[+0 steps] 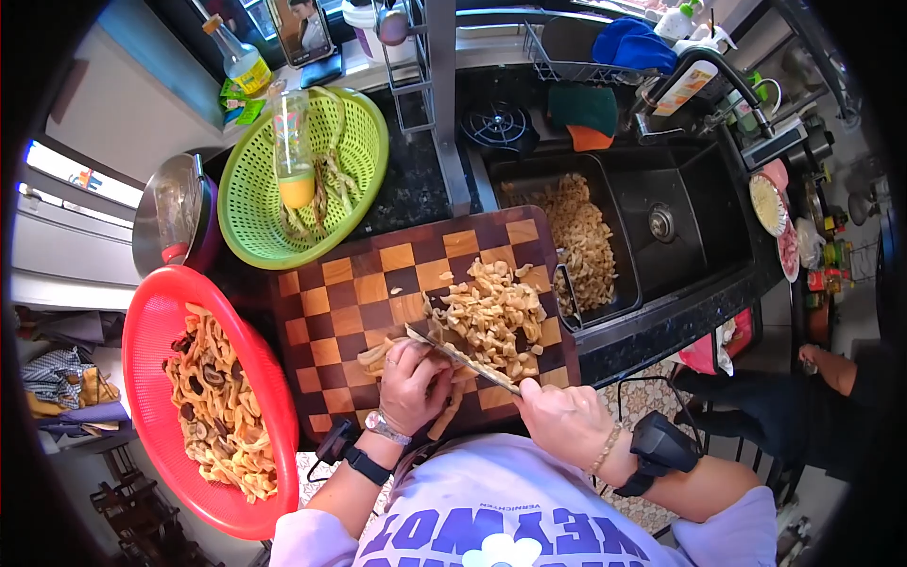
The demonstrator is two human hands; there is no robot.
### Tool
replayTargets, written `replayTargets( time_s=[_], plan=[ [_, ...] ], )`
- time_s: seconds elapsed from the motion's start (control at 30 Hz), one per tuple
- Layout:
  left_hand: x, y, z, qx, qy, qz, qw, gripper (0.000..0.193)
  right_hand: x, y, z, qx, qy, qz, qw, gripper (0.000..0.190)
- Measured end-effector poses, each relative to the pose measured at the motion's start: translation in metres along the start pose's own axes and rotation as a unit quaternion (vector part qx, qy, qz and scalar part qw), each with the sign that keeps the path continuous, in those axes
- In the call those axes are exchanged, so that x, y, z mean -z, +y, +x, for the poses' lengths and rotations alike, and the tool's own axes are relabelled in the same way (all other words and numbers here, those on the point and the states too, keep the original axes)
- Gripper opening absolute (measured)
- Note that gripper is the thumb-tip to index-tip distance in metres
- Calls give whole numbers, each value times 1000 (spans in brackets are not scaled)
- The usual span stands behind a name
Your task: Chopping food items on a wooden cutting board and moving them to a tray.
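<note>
My right hand (567,418) grips the handle of a kitchen knife (468,360), whose blade slants up and left across the cutting board. Close beside the blade, my left hand (413,386) presses down pale brown strips (375,358) of food with curled fingers. One loose strip (446,414) lies by that hand near the board's front edge. On the far side of the blade rests a heap of chopped pieces (492,308). Everything sits on a checkered wooden cutting board (340,298). Exactly what the food is, I cannot tell.
At left stands a red plastic basket (283,439) of similar strips. A green colander (244,212) behind the board holds a bottle (292,142) and stalks. Right of the board, a black sink (698,205) has a tray (627,283) of chopped pieces. Another person (793,404) is at far right.
</note>
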State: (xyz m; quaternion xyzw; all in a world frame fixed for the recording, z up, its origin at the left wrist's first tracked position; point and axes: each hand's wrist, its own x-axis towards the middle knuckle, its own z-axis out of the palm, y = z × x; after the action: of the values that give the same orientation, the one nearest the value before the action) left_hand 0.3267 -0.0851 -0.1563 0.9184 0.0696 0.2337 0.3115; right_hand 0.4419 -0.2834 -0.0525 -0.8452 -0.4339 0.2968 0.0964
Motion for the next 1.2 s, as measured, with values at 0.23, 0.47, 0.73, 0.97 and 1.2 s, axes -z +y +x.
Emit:
replayTargets(
  time_s=[0.23, 0.47, 0.73, 0.97, 1.2],
  plan=[
    [-5, 2, -1, 45, -40, -17, 998, 16, -49, -5, 68, 60, 101, 10, 993, 3],
    [12, -2, 15, -10, -75, 10, 997, 19, -41, 11, 72, 18, 105, 69, 992, 24],
    [8, 5, 3, 9, -24, -13, 1000, 21, -13, 8, 21, 37, 92, 33, 995, 18],
    [-2, -2, -3, 3, -11, -43, 999, 19, -14, 4, 7, 22, 33, 0, 999, 7],
    [-4, 1, -1, 5, -16, -45, 999, 16, -28, -1, 35, 8, -7, 5, 1000, 6]
  ],
)
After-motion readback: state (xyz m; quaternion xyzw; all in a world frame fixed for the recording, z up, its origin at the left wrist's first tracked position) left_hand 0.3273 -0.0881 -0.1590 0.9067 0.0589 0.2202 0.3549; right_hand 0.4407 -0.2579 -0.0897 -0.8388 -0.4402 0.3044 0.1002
